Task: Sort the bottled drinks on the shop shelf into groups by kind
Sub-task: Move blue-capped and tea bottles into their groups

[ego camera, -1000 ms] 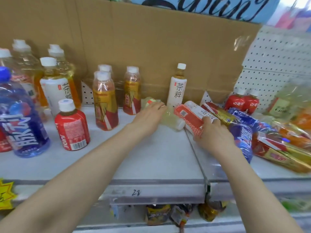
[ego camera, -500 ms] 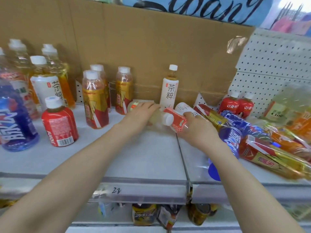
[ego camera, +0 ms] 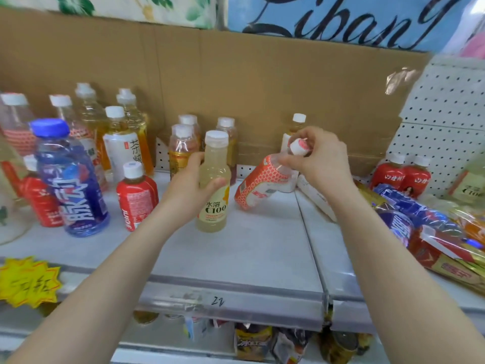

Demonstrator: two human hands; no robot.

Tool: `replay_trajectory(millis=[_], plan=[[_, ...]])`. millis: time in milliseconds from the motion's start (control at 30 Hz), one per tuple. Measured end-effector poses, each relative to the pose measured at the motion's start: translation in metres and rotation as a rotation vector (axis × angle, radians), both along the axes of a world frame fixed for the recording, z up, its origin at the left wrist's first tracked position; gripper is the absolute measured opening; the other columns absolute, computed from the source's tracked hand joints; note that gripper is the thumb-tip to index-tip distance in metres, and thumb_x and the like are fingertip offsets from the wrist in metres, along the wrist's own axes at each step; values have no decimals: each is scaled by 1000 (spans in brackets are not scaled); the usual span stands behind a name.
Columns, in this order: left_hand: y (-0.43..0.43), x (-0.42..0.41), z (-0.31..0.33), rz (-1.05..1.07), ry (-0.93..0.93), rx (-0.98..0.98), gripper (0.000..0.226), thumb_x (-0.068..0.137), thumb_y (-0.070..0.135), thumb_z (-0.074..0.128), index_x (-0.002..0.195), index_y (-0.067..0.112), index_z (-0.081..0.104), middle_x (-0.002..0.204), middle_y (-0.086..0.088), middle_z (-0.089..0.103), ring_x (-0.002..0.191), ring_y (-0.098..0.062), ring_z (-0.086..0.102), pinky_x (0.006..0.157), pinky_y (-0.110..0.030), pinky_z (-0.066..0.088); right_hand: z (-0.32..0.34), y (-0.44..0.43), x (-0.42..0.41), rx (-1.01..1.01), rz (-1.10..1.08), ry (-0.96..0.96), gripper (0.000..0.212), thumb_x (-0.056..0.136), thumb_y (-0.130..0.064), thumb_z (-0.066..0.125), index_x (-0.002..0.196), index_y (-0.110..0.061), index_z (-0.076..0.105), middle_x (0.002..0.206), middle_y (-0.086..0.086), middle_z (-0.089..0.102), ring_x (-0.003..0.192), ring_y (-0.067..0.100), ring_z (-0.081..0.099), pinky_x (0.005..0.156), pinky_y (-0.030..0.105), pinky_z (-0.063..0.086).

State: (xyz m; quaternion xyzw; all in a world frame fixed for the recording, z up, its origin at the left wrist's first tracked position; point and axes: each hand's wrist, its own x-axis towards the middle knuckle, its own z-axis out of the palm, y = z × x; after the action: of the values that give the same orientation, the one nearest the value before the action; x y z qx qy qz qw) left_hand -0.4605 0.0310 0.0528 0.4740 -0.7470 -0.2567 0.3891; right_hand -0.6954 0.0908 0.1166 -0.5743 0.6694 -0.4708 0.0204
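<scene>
My left hand [ego camera: 189, 187] grips a pale yellow C100 bottle [ego camera: 213, 185] that stands upright on the white shelf [ego camera: 236, 253]. Around the neck of a clear bottle with a red-dotted white label [ego camera: 258, 183], my right hand [ego camera: 319, 156] is curled; that bottle is tilted, its base on the shelf. Upright bottles stand to the left: a blue drink [ego camera: 70, 182], red juice bottles [ego camera: 136, 193], white-labelled tea bottles [ego camera: 122, 145] and red-gold tea bottles [ego camera: 181, 148]. A white-labelled tea bottle [ego camera: 295, 130] stands partly hidden behind my right hand.
A heap of bottles lying on their sides [ego camera: 433, 232] fills the right shelf section. Two red bottles [ego camera: 401, 174] stand at the back right, before a pegboard [ego camera: 446, 122]. Brown cardboard [ego camera: 262, 88] backs the shelf. A yellow star tag [ego camera: 29, 282] hangs on the front edge.
Both bottles lay on their sides before. My left hand has stood the C100 bottle upright, and my right hand has tipped the red-dotted bottle up by its neck.
</scene>
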Motion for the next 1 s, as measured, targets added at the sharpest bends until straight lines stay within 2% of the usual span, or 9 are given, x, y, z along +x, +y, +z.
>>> replay_trajectory(millis=[67,233,300,400,567,733,833,900,1000], plan=[[3,6,-1,-6,24,16,59,92,42,63,142,29,35,135,2,58,121,-21,57,97,-46,50,-1,-13,9,-64,23,-73,48,72,-29,88,113,-20,65,101,-5,71,94,16,67,85,37,55],[4,7,-4,-13,39,6,57,91,45,62,140,29,36,135,4,58,120,-19,57,98,-46,49,-3,-45,31,-133,110,-227,37,88,-21,73,123,-18,61,100,-13,65,91,-1,62,85,23,52],[5,6,-4,-23,46,0,57,92,44,61,140,29,35,135,4,57,122,-19,55,100,-46,48,-7,-59,38,-75,156,-225,36,94,-24,68,128,-15,58,106,-10,65,97,4,62,93,29,52],[6,5,-7,-42,69,-2,59,91,46,60,142,30,33,137,5,55,124,-18,54,102,-46,47,-15,-72,46,40,184,-161,40,98,-31,61,133,-13,51,116,-5,63,102,7,56,90,30,47],[7,3,-11,-42,88,-15,59,91,45,60,142,31,34,138,5,55,126,-18,53,102,-46,47,-25,-78,48,38,152,-89,32,101,-34,55,127,-16,50,112,-5,61,99,10,57,82,29,42],[7,2,-14,-15,95,-77,61,88,42,66,142,30,38,139,6,52,126,-16,51,102,-43,47,-35,-67,43,91,130,6,43,102,-42,49,137,-16,49,132,4,60,118,19,58,92,35,47],[10,-2,-17,57,81,-183,71,85,31,74,145,26,36,143,2,46,130,-18,47,105,-45,45,-42,-41,27,107,52,187,39,103,-31,49,139,-16,51,133,6,58,118,23,57,95,38,47],[15,-4,-19,149,37,-310,77,83,20,77,147,18,34,147,-5,39,135,-22,40,110,-44,40,-46,-14,11,90,-11,307,36,102,-19,50,137,-17,55,135,8,56,116,27,57,90,35,46],[32,-16,-25,237,7,-574,73,80,5,76,144,7,39,147,-17,36,135,-32,35,113,-38,30,-55,46,-24,103,-167,417,46,92,1,53,134,-19,59,133,9,57,111,31,58,84,37,47]])
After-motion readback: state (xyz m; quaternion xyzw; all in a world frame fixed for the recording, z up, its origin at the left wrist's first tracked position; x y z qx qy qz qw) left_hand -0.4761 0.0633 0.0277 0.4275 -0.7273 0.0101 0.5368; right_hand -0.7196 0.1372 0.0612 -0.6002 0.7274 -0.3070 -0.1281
